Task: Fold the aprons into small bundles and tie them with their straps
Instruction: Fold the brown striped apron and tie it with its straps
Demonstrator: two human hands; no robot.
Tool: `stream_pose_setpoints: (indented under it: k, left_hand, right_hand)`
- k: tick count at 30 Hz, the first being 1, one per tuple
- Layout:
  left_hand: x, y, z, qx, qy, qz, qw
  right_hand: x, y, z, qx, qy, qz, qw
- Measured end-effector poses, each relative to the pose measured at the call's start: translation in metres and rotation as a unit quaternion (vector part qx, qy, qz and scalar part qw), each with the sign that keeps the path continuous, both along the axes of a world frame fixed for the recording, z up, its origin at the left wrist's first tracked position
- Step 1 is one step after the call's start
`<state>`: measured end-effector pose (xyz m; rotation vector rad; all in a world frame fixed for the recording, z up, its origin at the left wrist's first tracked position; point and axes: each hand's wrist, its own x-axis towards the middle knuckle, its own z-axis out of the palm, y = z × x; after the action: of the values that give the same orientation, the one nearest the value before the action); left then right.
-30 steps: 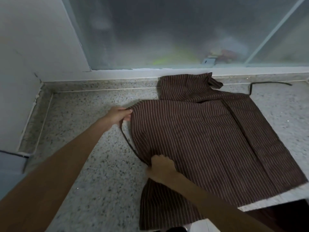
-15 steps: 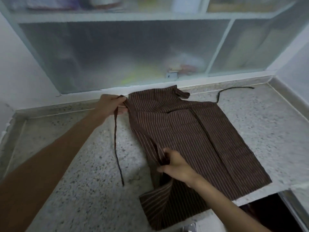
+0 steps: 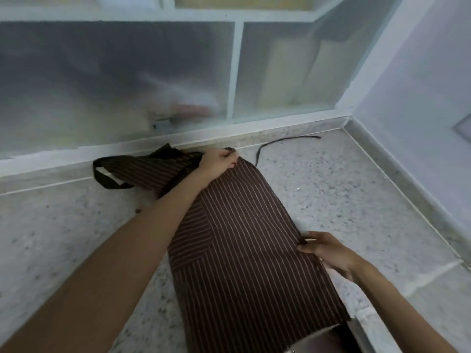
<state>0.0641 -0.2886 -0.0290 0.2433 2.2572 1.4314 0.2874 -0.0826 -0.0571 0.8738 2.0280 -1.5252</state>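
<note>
A brown apron (image 3: 244, 240) with thin pale stripes lies folded lengthwise into a narrow panel on the speckled stone counter (image 3: 63, 238). My left hand (image 3: 216, 161) grips its far top corner near the window ledge. My right hand (image 3: 323, 248) pinches the folded right edge halfway down. The bib and its neck loop (image 3: 107, 174) lie bunched to the left of my left hand. One thin dark strap (image 3: 280, 141) trails on the counter beyond the top corner. The apron's near end hangs over the counter's front edge.
A frosted sliding window (image 3: 127, 85) in a white frame runs along the back. A pale wall (image 3: 420, 98) closes the right side, with a raised stone kerb (image 3: 407, 182) at its foot. A dark opening (image 3: 331, 340) shows below the counter's front edge.
Both hands carried the apron's left side over to the right, laying it on the right half. The apron went from a wide spread to a narrow panel. The view shifted right.
</note>
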Motion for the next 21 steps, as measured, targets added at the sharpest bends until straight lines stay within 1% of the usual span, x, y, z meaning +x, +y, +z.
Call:
stream_pose_setpoints:
  k: [1, 2, 3, 4, 6, 7, 8, 9, 10, 11, 12, 13, 14, 15, 17, 18, 20, 21]
  left_hand:
    - [0.002, 0.017, -0.014, -0.058, 0.022, -0.031, 0.998]
    - [0.004, 0.02, -0.022, -0.115, 0.064, -0.042, 0.99]
    - [0.008, 0.02, -0.031, -0.152, 0.117, -0.035, 0.981]
    - [0.016, 0.015, -0.035, -0.171, 0.178, -0.013, 0.969]
    - [0.037, -0.008, -0.041, -0.189, 0.314, 0.013, 0.93]
    - [0.051, -0.024, -0.044, -0.199, 0.359, 0.001, 0.912]
    - [0.066, -0.041, -0.048, -0.21, 0.383, -0.03, 0.899]
    - [0.083, -0.058, -0.055, -0.227, 0.393, -0.077, 0.888]
    - [0.097, -0.075, -0.063, -0.249, 0.391, -0.131, 0.876]
    - [0.112, -0.089, -0.073, -0.272, 0.389, -0.182, 0.861]
    - [0.126, -0.101, -0.083, -0.295, 0.377, -0.228, 0.848]
    - [0.138, -0.11, -0.092, -0.315, 0.361, -0.261, 0.839]
    - [0.149, -0.118, -0.1, -0.335, 0.33, -0.28, 0.837]
    - [0.159, -0.125, -0.107, -0.351, 0.293, -0.288, 0.841]
    - [0.175, -0.137, -0.117, -0.375, 0.235, -0.295, 0.847]
    - [0.177, -0.14, -0.119, -0.385, 0.222, -0.292, 0.847]
    - [0.185, -0.148, -0.119, -0.405, 0.22, -0.287, 0.84]
    - [0.185, -0.149, -0.117, -0.418, 0.212, -0.294, 0.833]
  right_hand:
    - [0.005, 0.014, -0.014, 0.028, -0.004, 0.004, 1.0]
    - [0.007, 0.02, -0.026, 0.056, 0.001, 0.006, 0.998]
    - [0.01, 0.025, -0.036, 0.076, -0.004, 0.011, 0.997]
    - [0.013, 0.03, -0.043, 0.086, -0.007, 0.019, 0.996]
    - [0.02, 0.037, -0.05, 0.041, -0.022, 0.007, 0.999]
    - [0.025, 0.041, -0.056, 0.039, -0.011, 0.012, 0.999]
    - [0.03, 0.04, -0.057, 0.072, 0.003, 0.038, 0.997]
    - [0.036, 0.037, -0.056, 0.147, 0.019, 0.08, 0.986]
    - [0.04, 0.033, -0.058, 0.24, 0.061, 0.111, 0.963]
    - [0.047, 0.03, -0.06, 0.32, 0.13, 0.131, 0.929]
    - [0.052, 0.027, -0.061, 0.364, 0.202, 0.155, 0.896]
    - [0.056, 0.023, -0.065, 0.378, 0.265, 0.196, 0.865]
    - [0.061, 0.022, -0.071, 0.389, 0.303, 0.252, 0.833]
    - [0.064, 0.021, -0.079, 0.398, 0.309, 0.309, 0.807]
    - [0.068, 0.018, -0.09, 0.427, 0.266, 0.396, 0.768]
    - [0.069, 0.019, -0.094, 0.445, 0.236, 0.419, 0.755]
    - [0.08, 0.012, -0.094, 0.477, 0.205, 0.444, 0.73]
    - [0.083, 0.009, -0.093, 0.481, 0.193, 0.452, 0.726]
